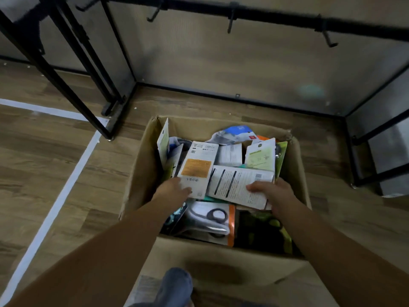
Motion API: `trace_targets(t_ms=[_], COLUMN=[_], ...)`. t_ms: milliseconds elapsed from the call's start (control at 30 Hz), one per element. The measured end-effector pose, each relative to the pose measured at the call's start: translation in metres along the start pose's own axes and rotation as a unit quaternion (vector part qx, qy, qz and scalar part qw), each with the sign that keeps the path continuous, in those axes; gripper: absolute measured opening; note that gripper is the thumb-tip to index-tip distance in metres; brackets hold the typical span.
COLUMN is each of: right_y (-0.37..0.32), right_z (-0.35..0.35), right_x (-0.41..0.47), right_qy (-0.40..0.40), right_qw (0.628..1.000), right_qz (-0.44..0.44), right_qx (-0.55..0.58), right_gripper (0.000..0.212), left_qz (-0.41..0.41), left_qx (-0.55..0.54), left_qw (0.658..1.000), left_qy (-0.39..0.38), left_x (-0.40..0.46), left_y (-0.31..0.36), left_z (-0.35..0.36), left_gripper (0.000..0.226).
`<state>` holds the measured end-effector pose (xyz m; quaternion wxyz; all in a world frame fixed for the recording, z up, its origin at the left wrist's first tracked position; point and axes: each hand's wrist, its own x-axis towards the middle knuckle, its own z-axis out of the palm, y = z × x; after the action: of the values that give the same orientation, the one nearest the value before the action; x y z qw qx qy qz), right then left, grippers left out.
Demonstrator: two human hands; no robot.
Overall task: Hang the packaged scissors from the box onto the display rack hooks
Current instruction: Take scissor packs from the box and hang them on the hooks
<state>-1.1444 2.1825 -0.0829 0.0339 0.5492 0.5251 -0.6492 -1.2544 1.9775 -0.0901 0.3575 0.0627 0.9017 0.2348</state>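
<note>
The cardboard box [141,173] sat open on the wood-patterned floor [55,162], just in front of the black display rack [243,16], whose hooks [230,23] jutted from a horizontal bar at the top of the view. Both of the person's hands reached down into the box, among a loose heap of packaged scissors. The left hand [174,189] lay on the near end of a white package with an orange label [197,169], fingers spread against the card and the thumb side hidden beneath, so whether it truly gripped or only pressed could not be told. That package ran lengthwise away from the person, its long axis pointing toward the rack and tilted slightly to the right, back face up. The right hand [267,191] pinched the near right corner of a second white package [239,185] (printed text and a barcode faced up), fingers curled over its top edge; this one lay crosswise, its long axis running from lower left to upper right. The two packages touched side by side atop the pile. Beneath them, nearer the person, an orange-edged package [212,220] showed black scissor handles through its clear front. A strip of white tape [66,185] crossed the floor to the left of the box.
</note>
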Motion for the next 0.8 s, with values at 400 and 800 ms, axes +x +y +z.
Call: trace_targets(t_ms=[400,800], right_y=[-0.185,-0.389], right_z=[-0.050,-0.084], right_x=[-0.225,-0.490], right_qy=[0.006,-0.166], right_qw=[0.992,0.956], right_qz=[-0.072,-0.223], right_qx=[0.102,0.093], right_gripper=[0.032,0.040], left_qz=[-0.015,0.112], left_qx=[-0.283,-0.599], left_qw=[0.953,0.782], left_qy=[-0.110,-0.132], left_x=[-0.182,-0.352], left_y=[0.152,0.307], left_z=[-0.144,-0.403], left_gripper=[0.039,0.020])
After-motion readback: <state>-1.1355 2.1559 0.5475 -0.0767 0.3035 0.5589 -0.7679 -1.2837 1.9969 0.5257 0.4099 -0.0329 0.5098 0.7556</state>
